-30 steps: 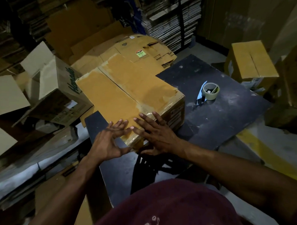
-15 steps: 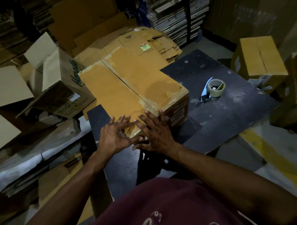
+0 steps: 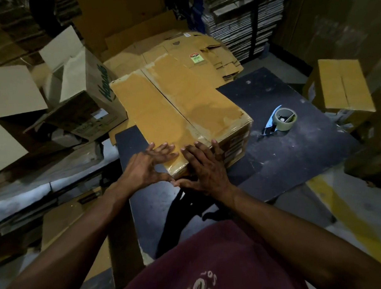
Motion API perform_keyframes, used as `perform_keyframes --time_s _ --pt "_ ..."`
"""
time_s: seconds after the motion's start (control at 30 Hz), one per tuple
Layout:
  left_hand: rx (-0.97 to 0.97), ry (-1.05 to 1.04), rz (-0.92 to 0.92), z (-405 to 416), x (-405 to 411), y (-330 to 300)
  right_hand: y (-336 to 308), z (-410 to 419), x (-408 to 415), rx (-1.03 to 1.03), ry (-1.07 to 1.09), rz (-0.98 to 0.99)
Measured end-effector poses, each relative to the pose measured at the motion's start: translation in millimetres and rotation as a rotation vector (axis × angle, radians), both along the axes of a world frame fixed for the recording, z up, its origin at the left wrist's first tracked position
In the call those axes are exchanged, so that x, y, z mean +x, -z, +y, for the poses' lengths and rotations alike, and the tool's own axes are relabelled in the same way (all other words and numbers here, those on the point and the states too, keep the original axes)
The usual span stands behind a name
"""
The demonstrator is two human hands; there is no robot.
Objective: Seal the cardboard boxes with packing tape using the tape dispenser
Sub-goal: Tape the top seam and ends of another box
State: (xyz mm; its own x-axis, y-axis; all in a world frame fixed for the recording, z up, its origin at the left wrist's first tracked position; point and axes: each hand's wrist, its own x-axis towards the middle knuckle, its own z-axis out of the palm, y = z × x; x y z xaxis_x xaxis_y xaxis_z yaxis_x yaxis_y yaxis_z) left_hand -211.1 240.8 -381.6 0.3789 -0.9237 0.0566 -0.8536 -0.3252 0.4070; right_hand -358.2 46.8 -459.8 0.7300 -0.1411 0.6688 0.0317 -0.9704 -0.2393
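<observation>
1. Since the earlier frames both hands have slid a little along the near corner of the box and the thumbs have closed toward each other; box and dispenser lie as before, only the head view shifted.
2. Left hand (image 3: 149, 164): fingers straight and spread, flat on the top face at the near corner, holding nothing.
3. Right hand (image 3: 206, 166): fingers straight and spread, draped over the same corner's right edge, holding nothing. Thumb tips meet or nearly meet below the corner.
4. Closed tan cardboard box (image 3: 175, 109) sits on the dark blue-black worktable (image 3: 292, 161), directly ahead of the hands and touching them. Its long axis and centre seam run from the near right to the far left. Glossy tape shows on the near corner and right edge; the seam looks dark and open, though dim light makes that uncertain.
5. Round roll of pale tape on a blue-handled dispenser (image 3: 282, 120) lies on the table to the right of the box, apart from it and beyond the hands. Right hand is nearer, so judged the reaching hand, across the box's right edge.
6. Counts: two hands, one box on the table, one dispenser.
7. Off-table, left to right: one open printed carton (image 3: 85, 97) on the left, a pile of flattened cartons (image 3: 210, 52) at the far middle, one closed tan box (image 3: 345, 85) at the far right.
</observation>
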Motion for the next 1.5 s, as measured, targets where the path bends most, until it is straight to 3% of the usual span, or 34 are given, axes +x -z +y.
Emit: perform_keyframes --time_s 0.3,0.43,0.5,0.53,0.6,0.67,0.77,0.83,0.93,1.03,1.13,1.2,1.3,1.4,1.5 --pt "0.120 0.016 0.023 0 10 -12 -2 2 -1 0.004 -0.041 0.000" --pt "0.079 -0.069 0.216 5 8 -28 -13 -12 -12 0.070 -0.136 0.085" --pt "-0.007 -0.225 0.351 6 -3 -32 -27 -38 -9 0.056 -0.110 0.056" --pt "-0.140 -0.367 0.438 4 -11 -29 -37 -57 -4 0.068 -0.044 0.058" --pt "-0.506 -0.729 0.527 -5 -21 -14 -63 -96 14 0.126 0.189 0.187" --pt "-0.664 -0.986 0.585 -21 -27 -3 -87 -129 35 0.196 0.369 0.472" --pt "-0.582 -1.093 0.769 -49 -27 -3 -102 -140 62 0.222 0.356 0.814" --pt "-0.554 -1.105 0.802 -57 -19 -12 -109 -125 68 0.177 0.325 0.904" --pt "-0.512 -1.160 0.751 -39 8 -33 -126 -86 53 0.038 0.244 0.935" --pt "-0.240 -1.224 0.548 0 45 -53 -147 -29 34 -0.056 0.045 0.997" --pt "0.081 -1.242 0.287 22 63 -70 -146 18 33 0.086 -0.230 1.055" --pt "0.055 -1.222 0.175 15 58 -78 -138 23 42 0.289 -0.409 1.076" --pt "-0.067 -1.080 0.145 -17 20 -80 -137 -6 70 0.326 -0.363 0.863" --pt "-0.023 -0.937 0.107 -56 -33 -59 -141 -62 102 0.282 -0.192 0.628" --pt "0.071 -0.914 0.055 -90 -60 -27 -137 -122 134 0.138 -0.172 0.657"
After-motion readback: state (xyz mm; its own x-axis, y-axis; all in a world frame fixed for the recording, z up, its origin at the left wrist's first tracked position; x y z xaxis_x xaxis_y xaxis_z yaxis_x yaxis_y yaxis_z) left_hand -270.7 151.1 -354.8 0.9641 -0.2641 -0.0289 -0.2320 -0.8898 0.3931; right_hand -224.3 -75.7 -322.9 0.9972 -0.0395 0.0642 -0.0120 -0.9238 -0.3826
